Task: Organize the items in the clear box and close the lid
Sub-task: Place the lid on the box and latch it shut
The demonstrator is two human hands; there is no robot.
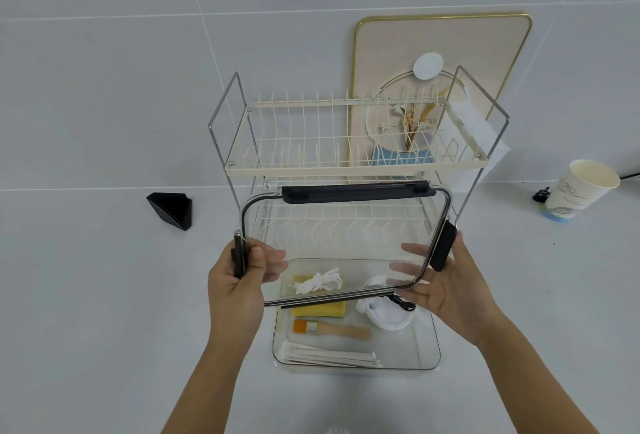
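The clear lid (346,243), with black clasps on its far and side edges, hangs tilted in the air above the clear box (427,354). My left hand (239,281) grips the lid's left edge, thumb on top. My right hand (446,281) holds its right edge by the black clasp, fingers spread under the lid. In the box lie a yellow sponge (320,309), a white coiled cord (320,282), a white round item with a black cable (388,316), an orange-bristled wooden brush (332,329) and white wrapped sticks (332,355).
A cream two-tier dish rack (353,142) stands just behind the box. A gold-rimmed board (443,63) leans on the wall behind it. A black triangular holder (171,208) sits at the left, and a paper cup (578,191) at the right.
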